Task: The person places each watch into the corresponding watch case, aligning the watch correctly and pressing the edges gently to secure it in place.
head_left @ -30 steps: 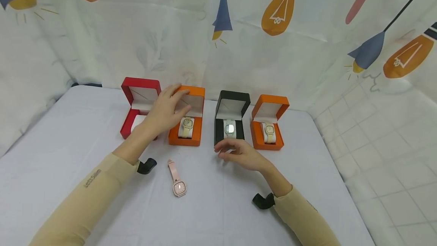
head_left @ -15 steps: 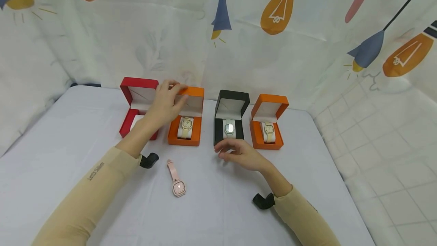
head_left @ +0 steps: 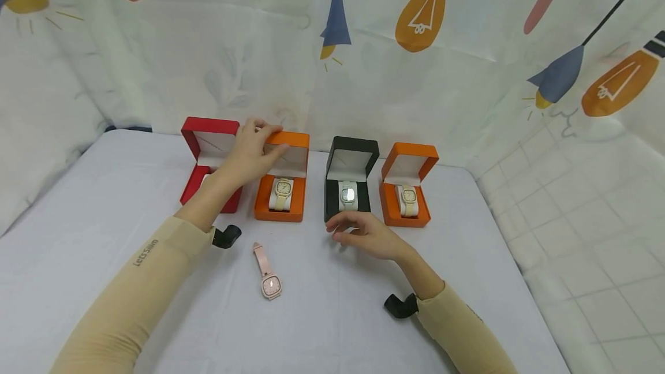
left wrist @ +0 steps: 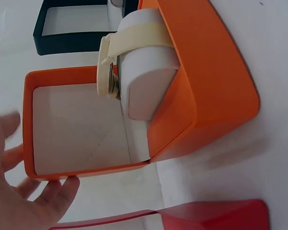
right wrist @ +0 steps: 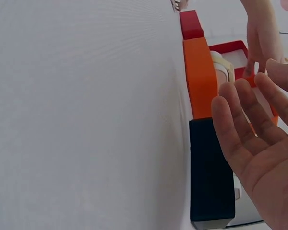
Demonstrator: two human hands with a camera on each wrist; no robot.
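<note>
My left hand (head_left: 250, 152) is at the raised lid of the left orange watch box (head_left: 279, 214); its fingers reach the lid's far edge and side. In the left wrist view, fingertips (left wrist: 67, 189) lie along the lid's side rim, loosely bent. Inside that box, a cream-strapped watch (left wrist: 139, 38) wraps a white cushion (left wrist: 149, 88). My right hand (head_left: 366, 234) hovers with relaxed fingers in front of the dark green watch box (head_left: 332, 198), holding nothing. A pink watch (head_left: 271, 286) lies flat on the table in front of the boxes.
An open red watch box (head_left: 210, 126) stands at the left, partly behind my left forearm. At the right, another open orange box (head_left: 407, 222) holds a cream watch (head_left: 409, 195). A patterned cloth (head_left: 280, 62) hangs behind the white-covered table (head_left: 322, 316).
My left hand has shifted slightly left and back along the orange box's lid, uncovering more of the lid's lining. The right hand stays where it was.
</note>
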